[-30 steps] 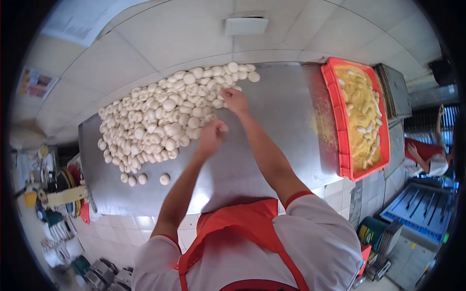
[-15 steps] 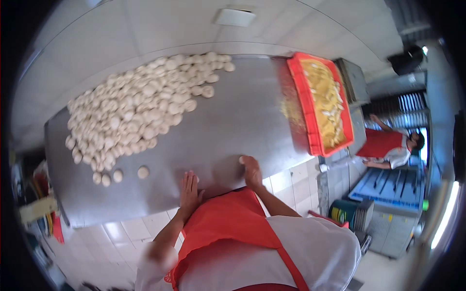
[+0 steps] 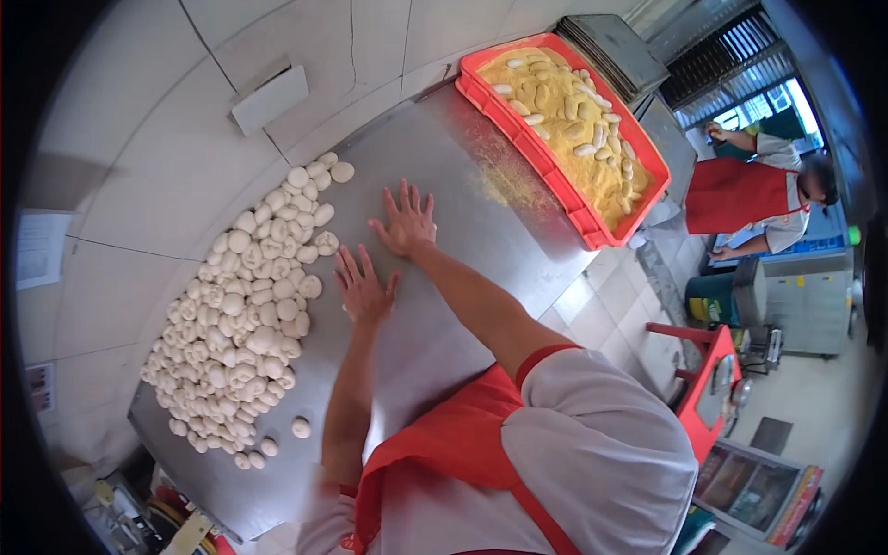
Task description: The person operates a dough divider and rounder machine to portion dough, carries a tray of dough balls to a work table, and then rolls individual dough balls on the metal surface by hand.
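My left hand and my right hand lie palm-down with fingers spread on the steel table, side by side. Whatever is under the palms is hidden. Just left of my left hand spreads a big heap of small white dough balls, several of them touching. A few single dough balls lie apart near the table's front edge. To the right of my right hand stands an orange crate filled with yellow meal and several oblong dough pieces.
Grey trays are stacked behind the crate. A person in a red apron works at the right. A red stand is on the tiled floor. A white box hangs on the tiled wall.
Both hands left the dough heap, drew back to the near table edge, then moved out again to lie flat mid-table. The view has swung so the crate sits higher.
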### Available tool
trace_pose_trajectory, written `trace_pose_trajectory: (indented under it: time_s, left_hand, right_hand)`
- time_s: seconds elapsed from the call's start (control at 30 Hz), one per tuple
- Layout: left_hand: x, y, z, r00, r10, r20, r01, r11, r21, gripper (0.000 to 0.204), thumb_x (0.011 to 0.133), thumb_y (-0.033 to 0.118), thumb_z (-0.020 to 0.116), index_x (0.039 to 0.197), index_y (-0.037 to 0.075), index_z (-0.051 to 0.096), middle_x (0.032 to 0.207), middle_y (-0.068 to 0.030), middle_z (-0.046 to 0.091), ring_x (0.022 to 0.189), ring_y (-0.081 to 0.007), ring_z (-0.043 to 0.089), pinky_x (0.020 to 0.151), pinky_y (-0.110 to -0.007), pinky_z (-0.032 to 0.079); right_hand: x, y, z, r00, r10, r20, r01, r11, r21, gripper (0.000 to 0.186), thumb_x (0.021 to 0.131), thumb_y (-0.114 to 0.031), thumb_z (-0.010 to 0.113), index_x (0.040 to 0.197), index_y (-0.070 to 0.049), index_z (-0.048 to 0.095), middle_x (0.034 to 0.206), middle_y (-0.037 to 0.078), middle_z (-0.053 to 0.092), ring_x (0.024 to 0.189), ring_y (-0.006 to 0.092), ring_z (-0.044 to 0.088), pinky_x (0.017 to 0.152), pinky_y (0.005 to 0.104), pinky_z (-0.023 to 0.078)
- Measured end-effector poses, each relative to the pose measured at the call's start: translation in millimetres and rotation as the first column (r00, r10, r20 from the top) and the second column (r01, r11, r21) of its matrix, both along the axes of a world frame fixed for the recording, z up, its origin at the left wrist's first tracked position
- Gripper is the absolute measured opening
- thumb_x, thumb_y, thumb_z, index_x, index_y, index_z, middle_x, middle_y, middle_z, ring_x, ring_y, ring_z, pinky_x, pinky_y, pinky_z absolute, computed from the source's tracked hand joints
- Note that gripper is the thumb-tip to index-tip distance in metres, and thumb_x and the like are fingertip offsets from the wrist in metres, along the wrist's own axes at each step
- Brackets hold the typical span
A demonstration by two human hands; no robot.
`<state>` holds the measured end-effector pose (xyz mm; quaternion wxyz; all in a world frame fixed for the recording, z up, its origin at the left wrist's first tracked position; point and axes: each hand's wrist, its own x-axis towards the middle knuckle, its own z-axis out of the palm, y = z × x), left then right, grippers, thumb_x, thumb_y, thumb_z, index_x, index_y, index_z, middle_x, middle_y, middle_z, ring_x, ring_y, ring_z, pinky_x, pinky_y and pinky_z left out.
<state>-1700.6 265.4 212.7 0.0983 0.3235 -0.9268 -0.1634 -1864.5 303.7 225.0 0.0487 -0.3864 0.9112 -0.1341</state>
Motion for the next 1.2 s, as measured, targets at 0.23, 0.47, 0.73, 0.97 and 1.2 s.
trace_pose_trajectory:
  time_s: [0.23,0.47,0.73,0.97,1.2]
  left_hand:
    - [125,78,12,0.979,0.096,0.179,-0.130,0.972,0.193,0.065,0.090,0.042,0.066,0.140,0.008,0.046,0.142,-0.0224,0.043,0.130,-0.0384,0.043,0.103,-0.052,0.037]
    - [45,97,54,0.882,-0.120,-0.455,0.371,0.773,0.514,0.053,0.087,0.028,0.071,0.131,0.004,0.054,0.120,-0.0212,0.059,0.108,-0.0380,0.059,0.092,-0.046,0.048]
    - [-29,-88,29,0.973,0.006,0.229,0.008,0.998,-0.062,0.045,0.091,0.021,0.063,0.134,0.011,0.053,0.135,-0.0164,0.050,0.129,-0.0326,0.044,0.105,-0.053,0.035]
    - [-10,-49,39,0.967,-0.171,-0.190,0.216,0.944,0.249,0.021,0.078,0.005,0.070,0.099,0.004,0.065,0.103,-0.0158,0.061,0.101,-0.0372,0.058,0.087,-0.045,0.049]
    - [142,60,9,0.946,0.218,-0.240,-0.069,0.860,0.506,0.029,0.068,0.002,0.081,0.093,0.004,0.067,0.094,-0.0125,0.069,0.089,-0.0311,0.067,0.078,-0.041,0.054]
  right_hand:
    - [82,101,-3,0.994,0.031,0.104,-0.029,0.999,-0.029,0.056,0.095,-0.049,0.054,0.134,-0.009,0.053,0.139,0.021,0.048,0.131,0.0386,0.043,0.109,0.0528,0.031]
    - [94,201,-24,-0.257,0.464,0.848,0.892,0.452,0.023,0.063,0.089,-0.061,0.056,0.117,-0.005,0.058,0.112,0.012,0.062,0.106,0.0317,0.057,0.094,0.0509,0.045]
    - [-106,183,106,0.349,0.739,0.576,0.931,-0.204,-0.301,0.086,0.094,-0.068,0.045,0.145,-0.001,0.034,0.147,0.020,0.043,0.139,0.0344,0.038,0.116,0.0519,0.029]
    - [-51,-85,-37,0.655,0.188,0.732,0.233,0.872,-0.431,0.047,0.090,-0.035,0.066,0.131,-0.012,0.059,0.111,0.010,0.067,0.101,0.0230,0.063,0.088,0.0414,0.051]
    - [23,-103,-8,0.799,0.018,0.601,0.096,0.983,-0.157,0.033,0.090,-0.017,0.060,0.121,-0.004,0.062,0.117,0.025,0.062,0.114,0.0383,0.059,0.093,0.0486,0.048]
